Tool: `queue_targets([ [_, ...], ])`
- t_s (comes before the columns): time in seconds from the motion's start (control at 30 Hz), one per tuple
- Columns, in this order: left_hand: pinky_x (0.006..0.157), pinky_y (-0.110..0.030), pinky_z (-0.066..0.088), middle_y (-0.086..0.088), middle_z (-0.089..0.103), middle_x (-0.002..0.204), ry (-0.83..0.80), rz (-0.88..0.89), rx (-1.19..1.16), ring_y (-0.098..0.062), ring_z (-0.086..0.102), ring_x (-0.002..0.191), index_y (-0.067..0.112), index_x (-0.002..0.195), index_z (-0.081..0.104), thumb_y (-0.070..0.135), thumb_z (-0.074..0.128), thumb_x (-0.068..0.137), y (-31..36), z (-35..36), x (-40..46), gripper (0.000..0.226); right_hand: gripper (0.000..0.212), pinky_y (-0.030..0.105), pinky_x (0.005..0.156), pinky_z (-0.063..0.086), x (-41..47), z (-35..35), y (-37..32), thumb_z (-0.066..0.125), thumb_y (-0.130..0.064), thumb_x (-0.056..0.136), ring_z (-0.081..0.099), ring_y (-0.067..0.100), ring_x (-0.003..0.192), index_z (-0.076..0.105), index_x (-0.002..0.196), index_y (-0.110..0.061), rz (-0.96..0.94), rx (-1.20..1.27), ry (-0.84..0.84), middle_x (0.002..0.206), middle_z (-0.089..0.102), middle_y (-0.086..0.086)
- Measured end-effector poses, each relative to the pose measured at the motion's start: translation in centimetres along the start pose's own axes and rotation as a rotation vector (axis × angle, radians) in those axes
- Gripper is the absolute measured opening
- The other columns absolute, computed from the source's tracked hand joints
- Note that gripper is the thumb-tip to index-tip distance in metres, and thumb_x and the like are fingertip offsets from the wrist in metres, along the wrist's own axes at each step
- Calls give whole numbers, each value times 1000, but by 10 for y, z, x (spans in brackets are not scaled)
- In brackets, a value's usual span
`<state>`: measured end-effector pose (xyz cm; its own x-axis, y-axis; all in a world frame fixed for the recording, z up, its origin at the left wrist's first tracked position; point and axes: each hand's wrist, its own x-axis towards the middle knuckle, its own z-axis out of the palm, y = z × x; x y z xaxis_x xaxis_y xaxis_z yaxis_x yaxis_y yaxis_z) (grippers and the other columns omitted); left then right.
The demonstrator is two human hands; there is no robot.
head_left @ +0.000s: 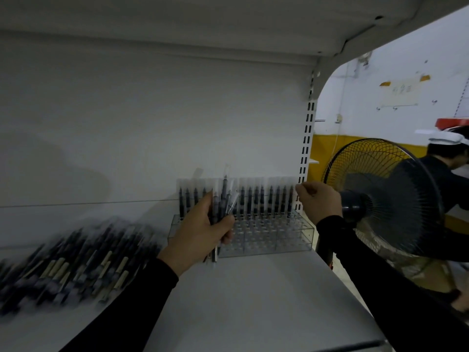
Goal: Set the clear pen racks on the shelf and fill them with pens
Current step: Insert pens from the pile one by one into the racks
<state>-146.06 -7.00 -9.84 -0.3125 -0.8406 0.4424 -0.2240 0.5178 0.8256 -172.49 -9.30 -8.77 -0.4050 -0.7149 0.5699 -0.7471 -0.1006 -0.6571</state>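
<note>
Left hand (203, 228) grip: fingers curled round a small bundle of pens (223, 207), tips up, in front of the rack's left half. Right hand (318, 200) grip: thumb and fingers pinched together at the top of the rightmost pen in the back row; too blurred to tell whether it actually holds the cap. Clear pen rack (266, 235) stands on the shelf (253, 301) against the back panel, near the right upright. Back row is filled with upright pens (264, 199); front rows of holes look unfilled. Loose pile of pens (68, 262) lies on the shelf well left, motion-blurred. Fan (385, 196) just right of the shelf.
</note>
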Motion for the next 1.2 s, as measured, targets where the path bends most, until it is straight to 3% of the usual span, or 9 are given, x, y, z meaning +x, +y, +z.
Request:
queue_targets([
  [0.13,62,-25,53,-2,68,69,-21,-17,-12,-12,65,61,16,107,56,13,59,95,1,0,-2,13,28,24,77,44,-19,2,-21,54,-35,95,61,10,76,71,98,-12,-44,146,-99,86,70,-2],
  [0.33,64,-20,55,-2,69,85,-21,-40,-81,-10,69,68,14,116,55,11,59,95,9,0,-7,21,49,29,61,42,-60,21,-69,55,-47,92,49,15,54,58,62,-9,-136,347,-415,56,54,1],
  [0.43,71,-24,58,-3,71,98,-17,-47,-135,-11,71,80,13,116,57,11,62,93,9,-6,-10,23,38,25,62,45,-72,30,-88,61,-37,92,51,8,54,60,58,-20,-88,512,-506,55,57,-7],
  [0.5,81,-30,58,0,72,105,-8,-51,-129,-13,71,90,16,117,58,16,66,91,6,-13,-12,27,32,36,71,55,-75,36,-97,64,-28,91,59,14,61,66,60,-18,-32,626,-531,60,64,0],
  [0.63,77,-22,56,0,71,102,46,-36,-74,-4,69,87,16,115,58,7,64,91,2,-30,-17,26,31,50,81,55,-76,46,-106,65,-27,91,64,30,71,71,71,-4,64,681,-436,72,68,18],
  [0.7,69,-16,54,-5,69,96,93,-44,-55,-3,70,76,11,108,57,3,58,94,-1,-42,-19,16,31,44,79,57,-73,47,-110,61,-23,93,66,29,73,69,79,4,103,755,-356,74,69,17],
  [0.83,65,-34,59,-15,66,89,147,-77,3,-18,68,69,8,100,53,8,55,96,-10,-73,-20,3,18,24,71,59,-58,43,-123,59,-14,94,70,14,69,70,82,-8,155,913,-239,76,72,7],
  [1.0,54,-32,50,-26,63,98,176,-89,48,-18,55,54,13,95,50,10,53,97,-22,-104,-23,5,17,33,81,57,-48,61,-129,62,-22,93,71,20,80,68,78,-28,-45,659,-131,81,73,1],
  [1.2,54,-27,49,-3,67,98,138,-113,29,-13,55,53,11,106,46,9,51,98,-36,-113,-26,10,23,32,86,56,-44,92,-143,61,-26,93,69,15,85,71,106,-11,-126,506,-168,91,72,1],
])
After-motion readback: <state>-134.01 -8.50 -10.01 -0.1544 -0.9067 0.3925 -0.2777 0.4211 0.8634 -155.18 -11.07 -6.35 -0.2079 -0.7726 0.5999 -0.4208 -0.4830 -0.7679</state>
